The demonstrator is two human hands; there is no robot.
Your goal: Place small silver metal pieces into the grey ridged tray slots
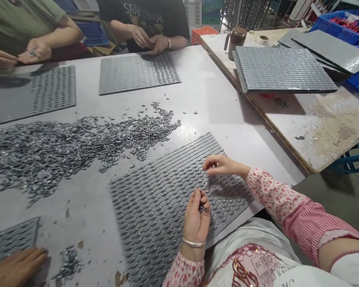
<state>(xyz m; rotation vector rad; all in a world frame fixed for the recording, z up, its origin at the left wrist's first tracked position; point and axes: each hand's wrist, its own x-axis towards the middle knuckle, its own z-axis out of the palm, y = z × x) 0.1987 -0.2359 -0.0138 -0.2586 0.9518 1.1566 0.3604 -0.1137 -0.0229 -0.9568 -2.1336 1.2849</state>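
A grey ridged board [155,199] lies in front of me, covered with rows of small dark pieces. My left hand [197,219], palm up over the board's middle, has its fingers curled round several small grey metal pieces [201,206]. My right hand [219,165] is above the board's right part, fingers bent and thumb near the fingertips; whether a piece is between them is too small to tell. A large pile of the same metal pieces [48,147] spreads across the table beyond the board.
Two people across the table work at grey boards [139,73]. Another person's hand [18,265] rests by a board at the lower left, near a small heap of pieces [68,261]. Stacked boards [283,69] and a cup [237,40] stand on the right table [326,135].
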